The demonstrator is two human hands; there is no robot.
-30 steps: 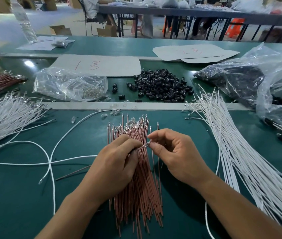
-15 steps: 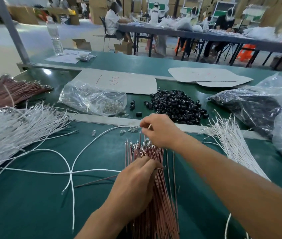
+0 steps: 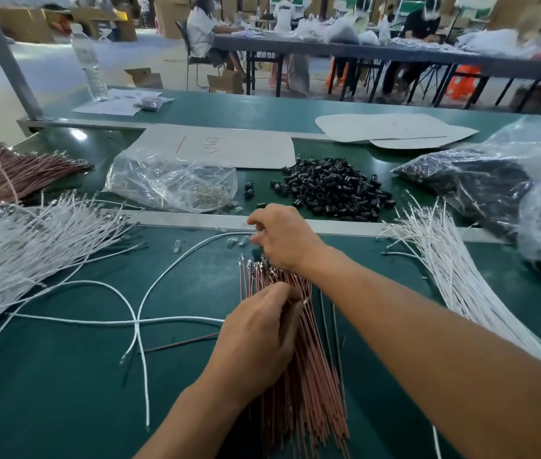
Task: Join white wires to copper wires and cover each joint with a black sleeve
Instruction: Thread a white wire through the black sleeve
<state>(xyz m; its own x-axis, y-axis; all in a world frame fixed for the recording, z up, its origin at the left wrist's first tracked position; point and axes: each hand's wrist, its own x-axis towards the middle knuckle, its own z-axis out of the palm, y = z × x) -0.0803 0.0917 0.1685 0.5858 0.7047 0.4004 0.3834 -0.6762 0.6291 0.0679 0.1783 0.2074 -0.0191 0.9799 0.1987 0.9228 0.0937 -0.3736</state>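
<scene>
A heap of white wires (image 3: pixel 14 256) lies at the left of the green surface (image 3: pixel 63 409). My left hand (image 3: pixel 255 339) curls its fingers round the copper wires (image 3: pixel 312 392) in the middle bundle. My right hand (image 3: pixel 284 241) reaches just beyond their tips, fingers bent; whether it holds anything I cannot tell. Further back, the black sleeves (image 3: pixel 332 190) lie piled.

Left hand (image 3: pixel 255 339) on copper wires (image 3: pixel 310 385)

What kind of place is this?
Likely a factory assembly floor: bundled white wires and copper wires, a heap of black sleeves on a green bench, other workers at a table behind.
</scene>
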